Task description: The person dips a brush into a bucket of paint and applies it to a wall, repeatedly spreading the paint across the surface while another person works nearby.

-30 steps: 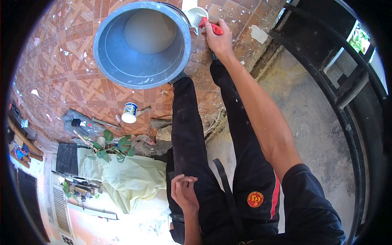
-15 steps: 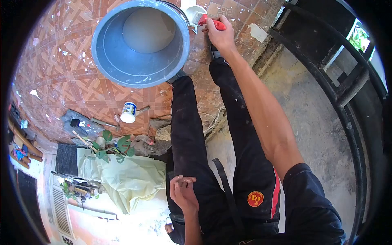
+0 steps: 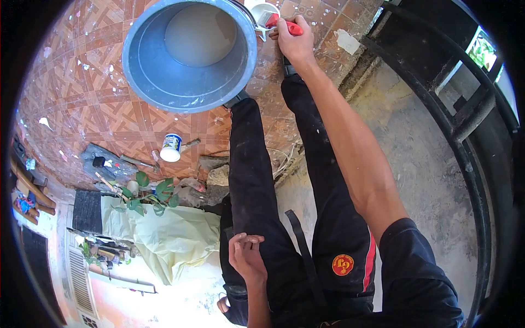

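Note:
My right hand [image 3: 296,45] reaches far forward and grips the red handle of a paintbrush [image 3: 280,24], whose bristles sit in a small white cup [image 3: 261,12] beside the big grey bucket [image 3: 158,76]. The bucket holds pale grey liquid. My left hand [image 3: 247,258] rests on my left thigh, fingers loosely curled, holding nothing. Dark trousers cover both legs, which stretch toward the bucket.
A small white pot [image 3: 171,147] and flat tools [image 3: 106,164] lie on the paint-spattered patterned tiles. A leafy plant [image 3: 145,194], rubble and a pale yellow sheet [image 3: 169,240] lie at lower left. A black metal railing [image 3: 465,126] borders bare concrete on the right.
My right hand with the brush has shifted slightly upward toward the white cup. The bucket sits a little higher in view. My left hand has stayed on the thigh.

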The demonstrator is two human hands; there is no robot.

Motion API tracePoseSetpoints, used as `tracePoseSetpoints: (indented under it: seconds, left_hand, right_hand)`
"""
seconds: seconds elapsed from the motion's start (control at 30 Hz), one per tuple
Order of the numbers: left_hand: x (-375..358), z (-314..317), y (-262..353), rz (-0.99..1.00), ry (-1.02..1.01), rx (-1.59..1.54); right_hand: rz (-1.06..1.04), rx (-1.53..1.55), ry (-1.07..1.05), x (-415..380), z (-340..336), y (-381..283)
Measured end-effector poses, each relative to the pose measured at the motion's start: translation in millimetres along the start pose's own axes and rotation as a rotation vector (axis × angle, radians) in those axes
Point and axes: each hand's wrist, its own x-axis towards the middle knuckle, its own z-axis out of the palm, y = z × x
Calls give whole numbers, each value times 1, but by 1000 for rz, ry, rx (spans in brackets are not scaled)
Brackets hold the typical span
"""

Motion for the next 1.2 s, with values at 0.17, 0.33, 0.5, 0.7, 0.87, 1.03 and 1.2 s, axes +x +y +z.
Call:
tracePoseSetpoints:
  seconds: [0.17, 0.33, 0.5, 0.7, 0.87, 1.03, 1.2]
  left_hand:
    - [0, -2, -2, -2, -4, 7]
    - [0, -1, 1, -12, -7, 37]
    - [2, -5, -2, 10, -40, 13]
    - [3, -5, -1, -6, -27, 31]
    - [3, -2, 1, -15, -30, 59]
    - [5, 3, 1, -19, -28, 64]
    - [5, 4, 0, -11, -38, 71]
  right_hand:
    - [-17, 49, 24, 3, -1, 10]
    - [107, 393, 20, -12, -16, -11]
    - [201, 525, 21, -15, -38, -9]
    - [389, 724, 1, -15, -59, 13]
    - [460, 842, -10, -9, -68, 27]
    - [563, 963, -63, 2, -67, 48]
    - [607, 898, -43, 10, -67, 57]
